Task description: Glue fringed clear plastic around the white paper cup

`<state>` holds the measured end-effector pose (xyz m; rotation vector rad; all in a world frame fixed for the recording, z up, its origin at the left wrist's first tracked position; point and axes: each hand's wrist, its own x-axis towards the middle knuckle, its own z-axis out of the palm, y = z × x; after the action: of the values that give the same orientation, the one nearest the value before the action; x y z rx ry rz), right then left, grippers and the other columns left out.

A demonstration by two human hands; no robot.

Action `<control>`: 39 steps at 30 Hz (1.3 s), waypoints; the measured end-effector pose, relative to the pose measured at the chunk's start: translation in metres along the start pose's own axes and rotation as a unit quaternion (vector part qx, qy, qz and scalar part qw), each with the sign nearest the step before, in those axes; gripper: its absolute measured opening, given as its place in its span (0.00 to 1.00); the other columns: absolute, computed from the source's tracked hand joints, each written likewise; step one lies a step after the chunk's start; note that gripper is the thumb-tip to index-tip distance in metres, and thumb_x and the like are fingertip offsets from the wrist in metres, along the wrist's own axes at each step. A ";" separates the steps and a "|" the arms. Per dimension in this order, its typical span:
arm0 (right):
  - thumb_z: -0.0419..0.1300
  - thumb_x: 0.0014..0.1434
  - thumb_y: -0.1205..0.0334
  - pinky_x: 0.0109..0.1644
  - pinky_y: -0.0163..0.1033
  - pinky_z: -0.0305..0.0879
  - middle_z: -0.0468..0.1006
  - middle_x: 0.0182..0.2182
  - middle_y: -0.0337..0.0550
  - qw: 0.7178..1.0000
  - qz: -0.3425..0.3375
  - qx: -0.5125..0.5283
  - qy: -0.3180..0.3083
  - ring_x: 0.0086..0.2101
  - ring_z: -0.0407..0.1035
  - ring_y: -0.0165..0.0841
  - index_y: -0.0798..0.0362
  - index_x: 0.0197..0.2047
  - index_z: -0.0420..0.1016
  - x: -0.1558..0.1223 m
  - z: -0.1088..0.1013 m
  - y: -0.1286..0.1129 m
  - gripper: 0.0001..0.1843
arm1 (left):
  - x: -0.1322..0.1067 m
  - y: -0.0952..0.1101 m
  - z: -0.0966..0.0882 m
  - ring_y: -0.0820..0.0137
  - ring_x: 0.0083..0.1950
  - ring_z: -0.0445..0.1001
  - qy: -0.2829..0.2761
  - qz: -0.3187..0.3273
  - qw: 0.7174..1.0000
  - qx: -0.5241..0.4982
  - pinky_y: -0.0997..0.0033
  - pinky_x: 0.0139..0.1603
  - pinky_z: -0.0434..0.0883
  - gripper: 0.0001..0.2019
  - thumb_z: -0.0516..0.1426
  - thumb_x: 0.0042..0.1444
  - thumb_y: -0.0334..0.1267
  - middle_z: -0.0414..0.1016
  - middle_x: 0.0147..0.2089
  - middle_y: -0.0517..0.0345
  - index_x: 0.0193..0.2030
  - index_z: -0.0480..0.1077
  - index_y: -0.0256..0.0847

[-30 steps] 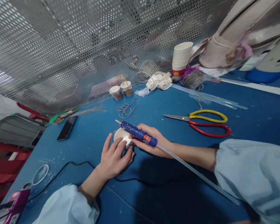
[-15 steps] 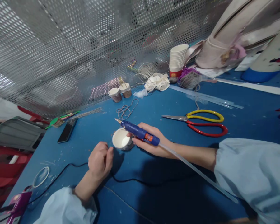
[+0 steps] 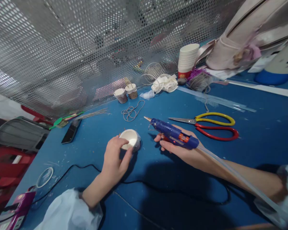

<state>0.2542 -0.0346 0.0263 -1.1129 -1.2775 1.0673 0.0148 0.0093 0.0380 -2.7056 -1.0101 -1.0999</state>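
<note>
My left hand (image 3: 116, 156) is at the near left side of a small white-lined cup (image 3: 133, 134), thumb and forefinger apart and overlapping its rim. Whether the fingertips press on the cup is unclear. The cup stands upright on the blue table, with greyish wrapping around its outside. In my right hand (image 3: 182, 150) is a blue hot glue gun (image 3: 169, 131), its nozzle pointing left, to the right of the cup and apart from it. A long clear glue stick (image 3: 232, 172) sticks out from its back end over my forearm.
Scissors (image 3: 206, 122) with yellow and red handles lie beyond my right hand. Further back are grey cord (image 3: 132, 111), two small cups (image 3: 120, 95), stacked paper cups (image 3: 188, 60) and yarn (image 3: 200, 80). A phone (image 3: 71, 131) and purple power strip (image 3: 20, 207) are left. A black cable (image 3: 156, 183) crosses the table.
My left hand has opened from a fist and reached forward to the cup. My right hand, with the glue gun, has moved right, away from the cup.
</note>
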 end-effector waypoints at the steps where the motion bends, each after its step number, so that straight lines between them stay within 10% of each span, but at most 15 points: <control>1: 0.63 0.54 0.63 0.31 0.35 0.74 0.79 0.35 0.42 1.000 0.000 0.003 -0.010 0.27 0.74 0.30 0.50 0.40 0.74 0.000 0.001 0.000 0.08 | -0.001 0.002 0.003 0.66 0.43 0.73 -0.005 0.005 1.000 -0.002 0.54 0.55 0.69 0.10 0.56 0.57 0.31 0.72 0.38 0.55 0.45 0.63 0.41; 18: 0.62 0.54 0.64 0.30 0.34 0.70 0.79 0.33 0.41 0.998 0.021 -0.029 -0.060 0.27 0.73 0.30 0.51 0.37 0.73 -0.001 0.001 0.001 0.06 | -0.004 -0.006 0.029 0.74 0.30 0.71 0.053 0.116 0.989 0.071 0.54 0.53 0.72 0.09 0.57 0.52 0.25 0.69 0.27 0.64 0.31 0.60 0.41; 30: 0.62 0.54 0.61 0.35 0.36 0.71 0.79 0.36 0.40 0.997 0.054 -0.044 -0.041 0.27 0.73 0.31 0.51 0.39 0.73 0.000 -0.001 0.001 0.08 | -0.013 -0.006 0.029 0.58 0.51 0.73 0.049 0.170 0.979 0.102 0.44 0.58 0.67 0.20 0.62 0.49 0.34 0.75 0.45 0.43 0.48 0.61 0.38; 36: 0.63 0.53 0.53 0.28 0.35 0.66 0.79 0.36 0.42 0.995 0.088 -0.047 -0.017 0.26 0.72 0.30 0.52 0.39 0.74 0.004 -0.003 0.000 0.14 | -0.013 -0.026 0.009 0.55 0.63 0.63 0.052 0.030 0.994 -0.094 0.41 0.64 0.57 0.32 0.60 0.53 0.39 0.64 0.60 0.42 0.63 0.52 0.46; 39: 0.63 0.51 0.49 0.24 0.34 0.62 0.78 0.33 0.44 0.991 0.119 -0.065 -0.007 0.24 0.69 0.30 0.54 0.39 0.73 0.008 -0.002 -0.008 0.19 | -0.008 -0.042 0.005 0.53 0.67 0.58 -0.057 -0.139 0.956 -0.251 0.45 0.65 0.57 0.40 0.64 0.49 0.43 0.56 0.67 0.39 0.66 0.48 0.47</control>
<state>0.2558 -0.0280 0.0351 -1.3854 -1.2616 1.1812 -0.0105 0.0393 0.0215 -3.1165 -1.3203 -1.4299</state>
